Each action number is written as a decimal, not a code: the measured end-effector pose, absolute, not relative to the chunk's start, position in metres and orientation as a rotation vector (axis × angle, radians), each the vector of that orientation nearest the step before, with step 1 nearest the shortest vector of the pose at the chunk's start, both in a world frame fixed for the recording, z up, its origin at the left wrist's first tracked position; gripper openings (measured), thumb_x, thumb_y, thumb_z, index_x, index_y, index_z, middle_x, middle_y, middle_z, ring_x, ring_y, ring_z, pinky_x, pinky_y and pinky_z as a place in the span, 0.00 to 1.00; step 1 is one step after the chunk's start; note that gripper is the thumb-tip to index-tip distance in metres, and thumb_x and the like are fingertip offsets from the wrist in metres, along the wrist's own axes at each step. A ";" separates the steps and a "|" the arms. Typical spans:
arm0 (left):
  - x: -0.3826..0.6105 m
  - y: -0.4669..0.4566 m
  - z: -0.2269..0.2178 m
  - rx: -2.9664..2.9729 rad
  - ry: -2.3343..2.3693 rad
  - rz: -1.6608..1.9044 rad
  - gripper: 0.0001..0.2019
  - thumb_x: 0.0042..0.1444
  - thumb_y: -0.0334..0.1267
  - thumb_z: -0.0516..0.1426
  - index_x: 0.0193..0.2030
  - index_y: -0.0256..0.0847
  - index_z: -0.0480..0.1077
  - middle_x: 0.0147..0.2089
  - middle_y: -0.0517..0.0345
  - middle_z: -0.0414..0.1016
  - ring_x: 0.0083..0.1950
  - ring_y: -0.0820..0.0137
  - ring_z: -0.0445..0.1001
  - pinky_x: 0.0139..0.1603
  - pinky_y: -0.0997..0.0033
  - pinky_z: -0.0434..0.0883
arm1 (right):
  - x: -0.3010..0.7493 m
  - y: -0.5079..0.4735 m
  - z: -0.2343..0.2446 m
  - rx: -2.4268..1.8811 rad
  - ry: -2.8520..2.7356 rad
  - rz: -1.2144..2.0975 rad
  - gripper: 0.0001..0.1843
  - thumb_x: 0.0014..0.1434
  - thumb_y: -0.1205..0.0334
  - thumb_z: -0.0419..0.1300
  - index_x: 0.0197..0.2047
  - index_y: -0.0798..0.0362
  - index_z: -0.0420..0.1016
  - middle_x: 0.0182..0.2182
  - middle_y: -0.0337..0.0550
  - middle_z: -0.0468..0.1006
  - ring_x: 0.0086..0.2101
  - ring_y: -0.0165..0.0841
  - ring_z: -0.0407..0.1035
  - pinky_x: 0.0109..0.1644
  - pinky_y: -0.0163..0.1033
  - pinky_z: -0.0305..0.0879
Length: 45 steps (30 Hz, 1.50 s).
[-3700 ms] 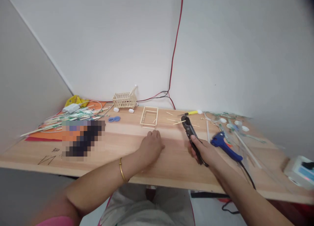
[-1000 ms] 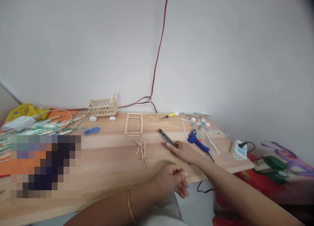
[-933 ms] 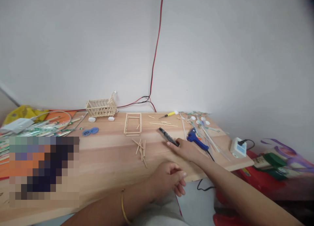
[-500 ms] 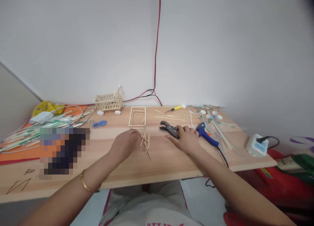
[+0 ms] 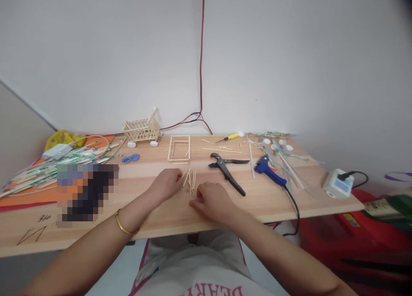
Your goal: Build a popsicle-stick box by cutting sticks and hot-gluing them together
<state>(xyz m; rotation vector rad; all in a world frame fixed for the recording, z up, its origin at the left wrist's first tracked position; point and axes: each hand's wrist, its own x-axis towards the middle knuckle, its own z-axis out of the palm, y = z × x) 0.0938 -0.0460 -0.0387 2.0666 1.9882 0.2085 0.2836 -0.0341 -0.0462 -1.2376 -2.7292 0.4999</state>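
The small heap of short wooden sticks (image 5: pixel 194 180) lies on the worktop (image 5: pixel 167 214) between the two hands, just right of the left hand's fingertips and just beyond the right hand's thumb. The left hand (image 5: pixel 167 184) has its fingers curled downward beside the heap; whether it pinches a stick cannot be told, as the fingertips are hidden. The right hand (image 5: pixel 212 201) is loosely bent at the near end of the heap, its thumb apart from the fingers.

Straight beyond the heap stands a rectangular stick frame (image 5: pixel 189 148). Past the right hand and off to its right lie black cutting pliers (image 5: pixel 230 177), handles spread, touched by neither hand; farther right is a blue glue gun (image 5: pixel 270 170). Beyond the left hand and to its left are two blue caps (image 5: pixel 135 157), with a wheeled stick cart (image 5: pixel 141 133) behind them.
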 end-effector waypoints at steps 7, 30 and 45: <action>0.104 -0.034 -0.030 1.969 2.057 0.115 0.17 0.55 0.43 0.48 0.27 0.35 0.73 0.29 0.46 0.75 0.32 0.66 0.71 0.32 0.71 0.60 | 0.286 -0.022 -0.045 -1.549 -2.589 0.554 0.12 0.56 0.58 0.53 0.28 0.54 0.74 0.28 0.46 0.78 0.29 0.34 0.69 0.28 0.34 0.50; 0.144 -0.003 -0.036 1.952 2.064 -0.079 0.09 0.39 0.34 0.60 0.29 0.31 0.74 0.34 0.38 0.76 0.38 0.56 0.75 0.38 0.65 0.69 | 0.296 -0.005 -0.053 -1.198 -2.293 1.244 0.14 0.57 0.57 0.54 0.33 0.54 0.78 0.20 0.37 0.73 0.23 0.27 0.64 0.28 0.31 0.57; 0.112 -0.013 -0.050 1.877 1.796 0.403 0.11 0.50 0.39 0.51 0.27 0.36 0.72 0.22 0.62 0.66 0.25 0.74 0.63 0.24 0.77 0.54 | 0.281 0.027 -0.063 -1.246 -2.311 0.842 0.21 0.54 0.70 0.55 0.52 0.56 0.68 0.33 0.42 0.78 0.33 0.30 0.69 0.38 0.32 0.60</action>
